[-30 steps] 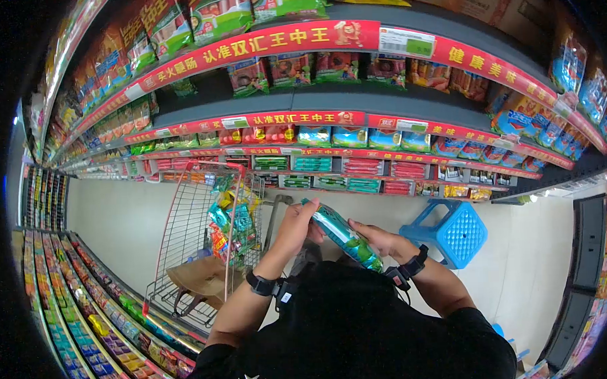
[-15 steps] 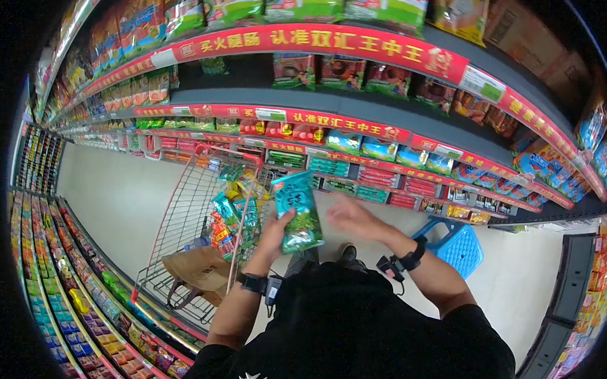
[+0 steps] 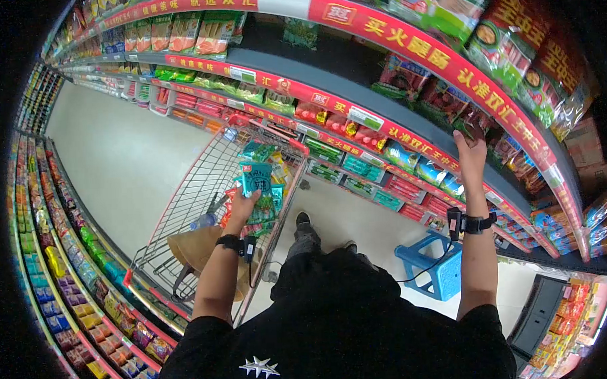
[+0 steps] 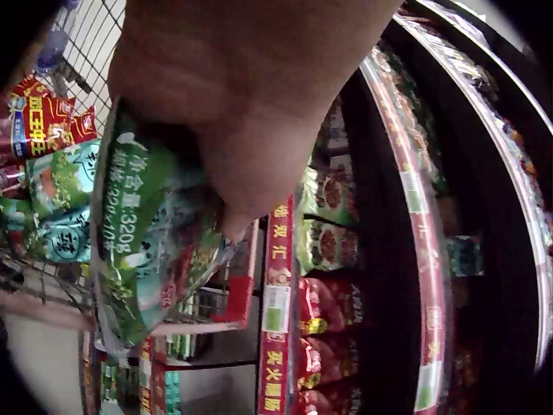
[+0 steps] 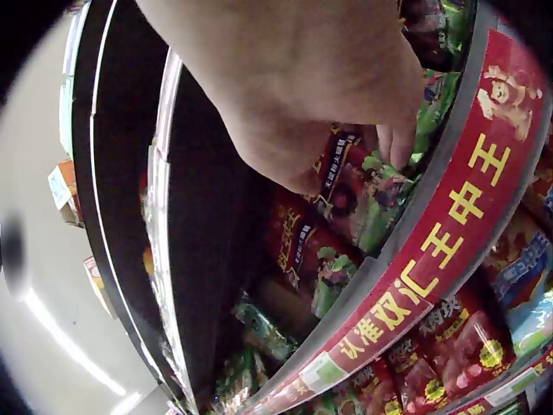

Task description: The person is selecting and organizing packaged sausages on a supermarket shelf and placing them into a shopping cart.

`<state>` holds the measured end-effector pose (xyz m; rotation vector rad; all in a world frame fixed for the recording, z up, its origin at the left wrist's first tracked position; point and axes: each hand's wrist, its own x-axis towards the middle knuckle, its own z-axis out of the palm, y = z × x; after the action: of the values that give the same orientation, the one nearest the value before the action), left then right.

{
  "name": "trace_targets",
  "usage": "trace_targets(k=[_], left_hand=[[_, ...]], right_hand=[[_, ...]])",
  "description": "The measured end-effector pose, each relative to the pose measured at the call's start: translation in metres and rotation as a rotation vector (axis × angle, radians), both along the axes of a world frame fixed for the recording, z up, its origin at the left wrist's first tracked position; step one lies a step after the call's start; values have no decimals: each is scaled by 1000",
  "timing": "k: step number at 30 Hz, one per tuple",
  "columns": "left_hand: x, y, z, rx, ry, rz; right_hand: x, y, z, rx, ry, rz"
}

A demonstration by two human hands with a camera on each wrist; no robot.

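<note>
My left hand (image 3: 243, 209) holds a teal-and-green sausage packet (image 3: 257, 176) over the shopping cart (image 3: 307, 148). In the left wrist view, the thumb lies across the packet's crinkled film, which carries white print. My right hand (image 3: 471, 162) reaches into a shelf on the right, among dark red and green sausage packets. The right wrist view shows its thumb and fingers on either side of one such packet (image 5: 361, 201), gripping near its top. A similar packet (image 5: 313, 259) lies beside it.
Several teal, yellow and red packets and a brown bag (image 3: 197, 252) lie in the cart. A blue plastic stool (image 3: 443, 275) stands on the floor at right. Red-edged shelves of packets curve across the front; another stocked shelf (image 3: 96, 277) runs along the left.
The two hands have parted. My left hand has carried the teal packet left over the cart, and my right hand has left it and gone up to the shelf. The view has turned left.
</note>
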<state>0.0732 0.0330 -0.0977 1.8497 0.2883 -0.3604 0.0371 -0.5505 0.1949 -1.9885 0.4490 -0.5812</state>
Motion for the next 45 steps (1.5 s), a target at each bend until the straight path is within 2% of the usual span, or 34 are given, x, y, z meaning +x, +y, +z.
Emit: trace_targets(k=[1, 2, 3, 5, 6, 7, 10, 11, 13, 15, 17, 18, 21, 22, 23, 25, 26, 27, 29, 30, 31, 33, 35, 37, 39, 40, 41, 42, 43, 44, 45], left_hand=[[4, 7, -17, 111, -35, -41], [4, 1, 8, 199, -3, -84], [4, 11, -18, 187, -6, -88], [6, 27, -59, 545, -12, -187], [10, 24, -49, 386, 14, -218], [15, 18, -52, 449, 100, -226], [30, -9, -34, 245, 53, -311], [36, -22, -20, 240, 43, -329], [47, -44, 8, -22, -6, -440], [56, -72, 60, -97, -107, -493], [60, -95, 96, -271, -103, -527], [58, -107, 100, -313, -135, -489], [53, -135, 126, -415, -104, -541], [50, -144, 137, -359, -134, -594], [45, -153, 141, -351, -139, -607], [35, -170, 152, -476, -161, -618], [31, -179, 166, -432, -172, -663], [20, -186, 177, -421, -176, -667], [11, -202, 196, -457, -165, -686], [-2, -211, 211, -405, -165, -706], [-7, -218, 219, -396, -175, -713], [-28, -234, 229, -443, -127, -662], [-43, -252, 247, -434, -123, -662], [-66, -275, 260, -502, -57, -700], [-93, -305, 277, -528, -52, -702], [-101, -318, 283, -564, -49, -697], [-107, -330, 285, -557, -36, -715], [-120, -349, 287, -532, -95, -739], [-125, -364, 289, -515, -157, -768], [-135, -385, 291, -446, -340, -700], [-146, -400, 285, -438, -312, -723]], right_hand=[[7, 7, 10, -83, 60, -35], [14, 5, 8, -127, 14, -14], [21, 5, 7, -139, 13, -18], [39, 1, -4, -156, -9, -58], [52, -31, -36, -358, 34, -50], [60, -33, -43, -366, 30, -66], [74, -28, -42, -779, 158, -94], [79, -28, -39, -784, 159, -115], [84, -34, -36, -510, -12, 37], [81, -45, -48, -532, -58, 9], [75, -41, -50, -313, -24, -32], [73, -41, -50, -310, -31, -44], [61, -43, -48, -138, 54, -76], [56, -36, -53, -301, -141, -190], [51, -32, -53, -294, -148, -202], [45, -28, -49, -116, -166, -176], [35, -20, -32, -101, -67, -185], [24, -22, -33, -91, -74, -188], [13, -25, -32, 167, -64, -176], [1, -20, -30, 282, -188, -139], [-10, -12, -28, 288, -200, -142], [-49, 2, -24, 608, -335, -60], [-95, 22, -13, 711, -224, 43], [-150, 13, -58, 754, -77, 175], [-198, 31, -61, 919, -54, 239], [-218, 32, -60, 929, -60, 218], [-237, 31, -61, 959, 17, 285], [-261, 24, -65, 997, 94, 352], [-275, 18, -73, 1008, 85, 325], [-288, 13, -85, 1023, 101, 385], [-311, 7, -90, 1048, 124, 444]])
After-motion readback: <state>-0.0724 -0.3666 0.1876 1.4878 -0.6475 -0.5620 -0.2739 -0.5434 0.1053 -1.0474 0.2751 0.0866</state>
